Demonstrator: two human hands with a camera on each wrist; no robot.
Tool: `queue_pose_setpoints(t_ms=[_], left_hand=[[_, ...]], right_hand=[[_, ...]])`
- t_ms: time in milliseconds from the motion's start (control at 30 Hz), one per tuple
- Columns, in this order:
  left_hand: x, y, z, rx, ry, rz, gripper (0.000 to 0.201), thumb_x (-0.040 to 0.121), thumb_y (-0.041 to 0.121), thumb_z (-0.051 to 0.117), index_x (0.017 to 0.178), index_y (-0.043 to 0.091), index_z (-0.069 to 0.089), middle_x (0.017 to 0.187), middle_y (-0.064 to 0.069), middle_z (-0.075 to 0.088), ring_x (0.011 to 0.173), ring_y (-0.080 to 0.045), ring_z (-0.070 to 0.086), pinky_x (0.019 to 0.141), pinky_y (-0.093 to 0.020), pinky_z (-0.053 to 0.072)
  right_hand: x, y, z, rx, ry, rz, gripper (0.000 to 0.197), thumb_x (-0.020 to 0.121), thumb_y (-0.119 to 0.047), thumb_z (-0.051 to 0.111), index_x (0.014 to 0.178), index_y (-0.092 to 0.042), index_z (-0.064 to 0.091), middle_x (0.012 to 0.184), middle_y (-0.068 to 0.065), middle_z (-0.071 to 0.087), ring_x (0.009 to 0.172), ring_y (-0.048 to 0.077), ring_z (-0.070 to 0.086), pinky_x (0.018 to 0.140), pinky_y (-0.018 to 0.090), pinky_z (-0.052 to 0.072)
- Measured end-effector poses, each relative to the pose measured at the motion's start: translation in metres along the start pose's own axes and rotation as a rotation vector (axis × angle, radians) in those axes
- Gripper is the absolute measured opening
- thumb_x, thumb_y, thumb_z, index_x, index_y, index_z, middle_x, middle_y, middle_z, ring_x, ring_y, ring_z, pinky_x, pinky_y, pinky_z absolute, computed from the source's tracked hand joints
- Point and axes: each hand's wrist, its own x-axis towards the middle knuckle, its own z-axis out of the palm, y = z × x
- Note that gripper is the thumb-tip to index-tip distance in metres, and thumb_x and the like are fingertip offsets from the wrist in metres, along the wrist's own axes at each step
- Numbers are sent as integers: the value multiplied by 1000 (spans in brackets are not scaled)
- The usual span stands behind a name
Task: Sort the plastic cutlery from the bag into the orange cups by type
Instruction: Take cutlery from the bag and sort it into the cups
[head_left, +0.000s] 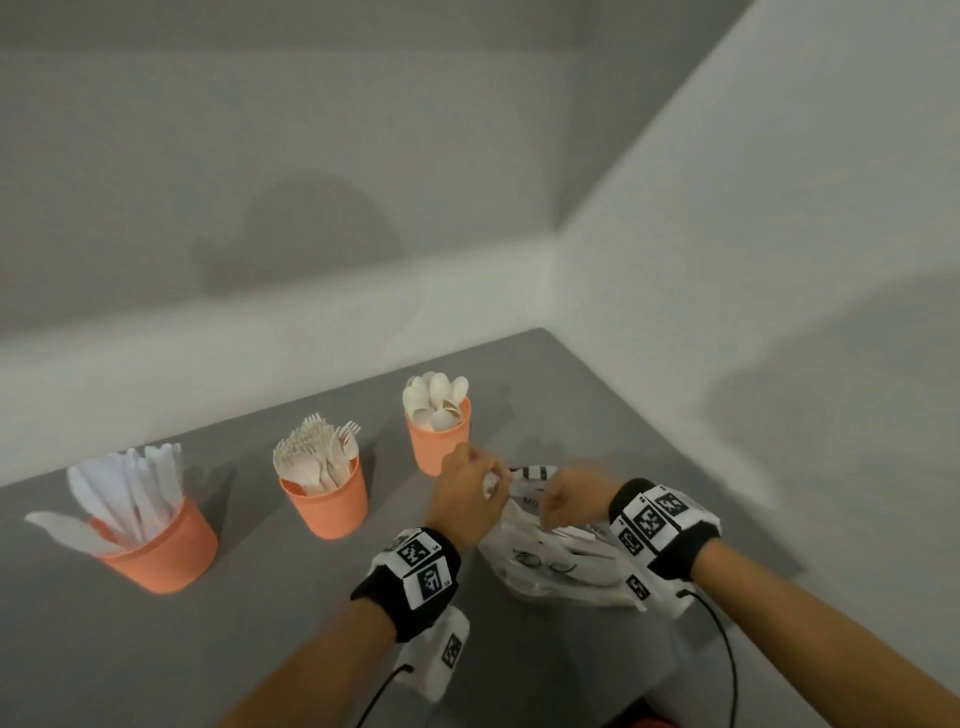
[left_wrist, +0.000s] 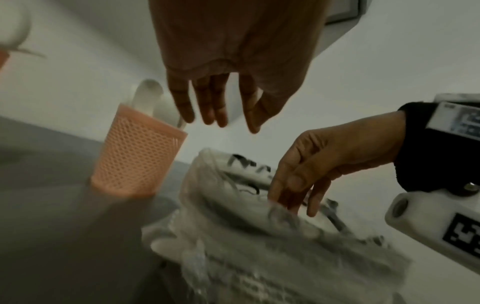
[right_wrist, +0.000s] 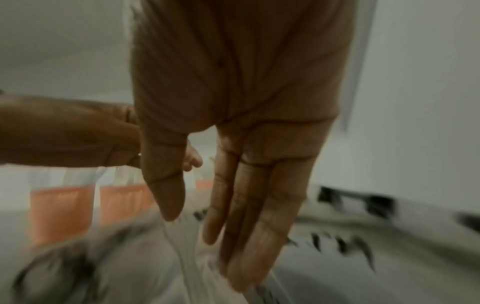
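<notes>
Both hands meet over the clear plastic bag (head_left: 550, 561) on the grey table (head_left: 260, 649), seen from the head camera: the left hand (head_left: 465, 496) hovers at the bag's far edge beside the spoon cup (head_left: 439, 436), the right hand (head_left: 574, 493) just across from it, and blur makes it hard to say from here whether either pinches the film. Three orange cups stand in a row, the knife cup (head_left: 161, 551) at left, the fork cup (head_left: 327, 506) in the middle, all well filled, so the sorting looks far along. From the left wrist, the left hand's fingers (left_wrist: 207, 107) hang straight and spread, holding nothing, while the right hand's fingers (left_wrist: 291, 191) reach relaxed down onto the crumpled bag. From the right wrist, the right hand's fingers (right_wrist: 249, 216) lie straight and together, pointing into the bag's mouth, gripping nothing. Risks from here: the slack film could slide or lift with the reaching hand if the other does not pin it, and the left hand, so near the tall spoon cup, could tip it. What remains inside the bag is smeared and folded over; it appears to be a few white pieces, type unreadable. The black print on the bag is illegible, and the knife cup's contents overhang its rim.
</notes>
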Motion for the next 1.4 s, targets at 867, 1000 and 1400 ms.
queue_pose_setpoints(t_ms=[867, 1000, 1400], left_hand=[[-13, 6, 7, 186, -274, -227, 40, 84, 6, 49, 122, 17, 58, 124, -11, 32, 119, -27, 43, 104, -28, 36], [-22, 8, 15, 413, -423, -281, 37, 91, 11, 43, 125, 19, 57, 142, -14, 22, 126, -31, 36, 108, -35, 34], [-8, 13, -5, 112, -217, -267, 30, 87, 9, 50, 114, 16, 63, 121, -14, 42, 106, -30, 51, 96, -30, 42]], right_hand=[[23, 26, 44, -18, -24, 95, 53, 81, -51, 60, 125, -24, 48, 122, -6, 55, 118, 21, 50, 101, 34, 38], [25, 14, 56, -175, -34, 72, 62, 78, -56, 58, 127, -21, 45, 129, 0, 54, 117, 22, 52, 102, 37, 41], [30, 21, 64, -45, 57, 26, 19, 85, -24, 60, 99, -21, 48, 97, 2, 56, 91, 20, 53, 86, 29, 44]])
